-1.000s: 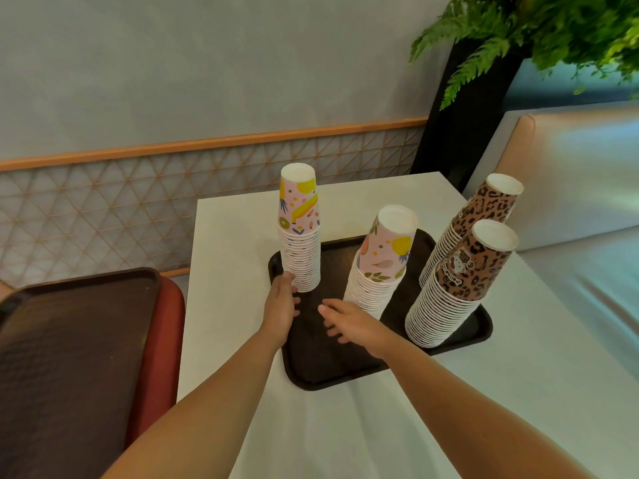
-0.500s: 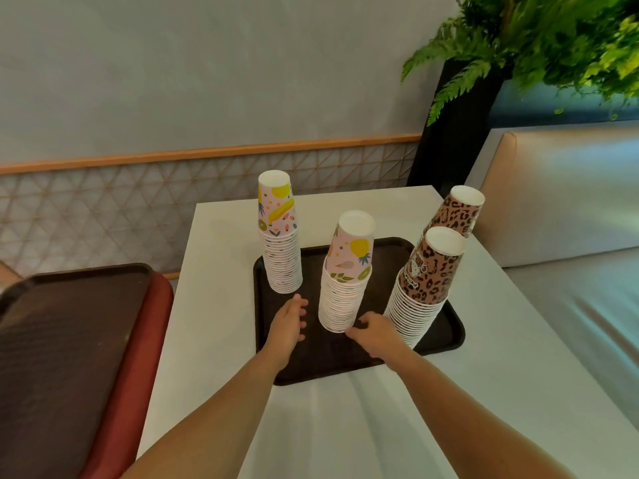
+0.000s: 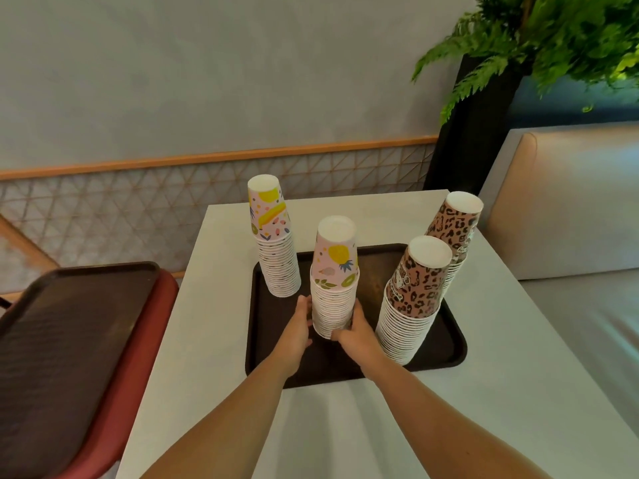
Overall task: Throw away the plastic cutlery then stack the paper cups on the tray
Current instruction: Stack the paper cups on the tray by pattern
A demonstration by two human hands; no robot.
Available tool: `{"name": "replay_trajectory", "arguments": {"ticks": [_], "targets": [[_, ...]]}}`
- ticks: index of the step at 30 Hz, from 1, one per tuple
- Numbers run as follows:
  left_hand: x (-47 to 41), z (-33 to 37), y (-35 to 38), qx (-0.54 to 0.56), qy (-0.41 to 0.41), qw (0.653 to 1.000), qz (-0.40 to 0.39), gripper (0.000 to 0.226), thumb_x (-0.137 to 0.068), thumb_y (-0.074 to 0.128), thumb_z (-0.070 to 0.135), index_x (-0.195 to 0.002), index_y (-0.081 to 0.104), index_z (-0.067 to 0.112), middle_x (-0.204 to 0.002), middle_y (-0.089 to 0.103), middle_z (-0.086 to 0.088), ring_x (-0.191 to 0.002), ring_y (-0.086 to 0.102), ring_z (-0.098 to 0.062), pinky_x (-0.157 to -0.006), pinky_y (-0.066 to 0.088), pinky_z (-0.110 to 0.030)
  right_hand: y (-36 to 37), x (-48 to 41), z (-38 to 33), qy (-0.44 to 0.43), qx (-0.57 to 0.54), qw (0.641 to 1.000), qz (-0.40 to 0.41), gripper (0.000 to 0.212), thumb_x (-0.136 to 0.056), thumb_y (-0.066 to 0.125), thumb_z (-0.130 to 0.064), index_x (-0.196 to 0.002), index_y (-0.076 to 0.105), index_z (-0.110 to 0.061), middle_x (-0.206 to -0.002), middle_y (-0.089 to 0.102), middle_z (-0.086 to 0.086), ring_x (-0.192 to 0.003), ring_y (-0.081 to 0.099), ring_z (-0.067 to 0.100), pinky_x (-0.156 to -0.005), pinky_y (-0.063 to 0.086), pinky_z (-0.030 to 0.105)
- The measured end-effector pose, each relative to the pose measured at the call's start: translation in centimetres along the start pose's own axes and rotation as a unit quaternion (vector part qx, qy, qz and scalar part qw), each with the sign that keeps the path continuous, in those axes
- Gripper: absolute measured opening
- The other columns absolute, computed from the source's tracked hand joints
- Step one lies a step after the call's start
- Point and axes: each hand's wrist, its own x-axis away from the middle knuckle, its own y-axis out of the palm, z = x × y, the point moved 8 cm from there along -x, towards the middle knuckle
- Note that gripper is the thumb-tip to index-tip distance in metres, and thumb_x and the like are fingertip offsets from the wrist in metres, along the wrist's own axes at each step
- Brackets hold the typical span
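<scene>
A dark brown tray (image 3: 449, 344) lies on the white table (image 3: 518, 392). On it stand upside-down paper cup stacks: a tall fruit-print stack (image 3: 275, 247) at the back left, a shorter fruit-print stack (image 3: 334, 271) in the middle, and two leopard-print stacks, one near (image 3: 413, 299) and one far (image 3: 456, 229), on the right. My left hand (image 3: 297, 324) and my right hand (image 3: 356, 331) press against the base of the middle fruit-print stack from either side. No plastic cutlery is in view.
A second dark tray (image 3: 69, 340) rests on a red chair (image 3: 145, 340) to the left of the table. A padded bench (image 3: 570, 202) runs along the right. A black planter (image 3: 473, 133) with a fern (image 3: 553, 36) stands behind the table's far right corner.
Both hands have moved in from the tray's surface and closed around the base of the middle fruit-print stack. My view has pulled back and shifted.
</scene>
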Motion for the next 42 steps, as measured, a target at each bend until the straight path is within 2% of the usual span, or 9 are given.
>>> {"name": "replay_trajectory", "arguments": {"ticks": [4,10,16,25,38,42], "targets": [[-1.6,0.5,-0.5,0.012,0.01,1.0,-0.01,0.056,-0.099,0.013,0.051,-0.145,0.03,0.026,-0.149,0.038,0.002,-0.135,0.038,-0.019,-0.112,0.027,-0.045,-0.2,-1.3,-0.6,-0.007,-0.026,1.0,0.012,0.088,-0.082,0.058,-0.009,-0.151,0.007,-0.029,-0.154,0.027,0.0,-0.14,0.029,0.023,-0.114,0.03,0.043],[-4.1,1.7,-0.8,0.026,0.01,0.999,-0.033,0.057,-0.098,0.013,0.054,-0.147,0.026,0.028,-0.152,0.033,0.004,-0.138,0.034,-0.02,-0.115,0.023,-0.048,-0.5,-3.7,-2.0,-0.032,-0.153,0.987,0.033,0.063,-0.095,0.04,-0.012,-0.151,0.014,-0.025,-0.153,0.031,0.0,-0.139,0.031,0.02,-0.115,0.026,0.039],[-6.5,2.9,-1.0,0.015,0.012,0.999,-0.04,0.051,-0.1,0.021,0.046,-0.147,0.025,0.028,-0.152,0.032,0.005,-0.137,0.035,-0.017,-0.114,0.022,-0.045,-0.5,-5.7,-2.7,-0.058,-0.225,0.971,0.064,0.051,-0.099,0.034,-0.022,-0.148,0.024,-0.029,-0.149,0.038,-0.004,-0.135,0.037,0.015,-0.114,0.03,0.039],[-7.9,3.8,-1.0,0.006,0.03,0.998,-0.056,0.05,-0.1,0.024,0.047,-0.147,0.023,0.033,-0.153,0.03,0.008,-0.138,0.034,-0.014,-0.114,0.022,-0.042,-0.8,-7.6,-3.5,-0.072,-0.217,0.97,0.084,0.047,-0.102,0.029,-0.037,-0.148,0.024,-0.03,-0.151,0.035,-0.006,-0.138,0.033,0.013,-0.114,0.027,0.034],[-8.6,4.0,-1.1,0.023,0.034,0.998,-0.043,0.049,-0.101,0.024,0.043,-0.148,0.022,0.029,-0.153,0.029,0.004,-0.138,0.035,-0.017,-0.114,0.023,-0.043,-1.0,-7.8,-4.2,-0.069,-0.208,0.972,0.083,0.048,-0.102,0.024,-0.039,-0.149,0.02,-0.032,-0.152,0.031,-0.006,-0.14,0.029,0.014,-0.109,0.026,0.03],[-8.3,3.3,-1.6,0.038,0.023,0.999,-0.012,0.048,-0.102,0.026,0.038,-0.148,0.024,0.023,-0.15,0.034,-0.001,-0.134,0.04,-0.021,-0.112,0.029,-0.043,-1.0,-7.3,-3.4,-0.038,-0.184,0.978,0.086,0.052,-0.101,0.026,-0.042,-0.15,0.014,-0.029,-0.156,0.025,-0.002,-0.143,0.024,0.019,-0.117,0.022,0.039]]}}
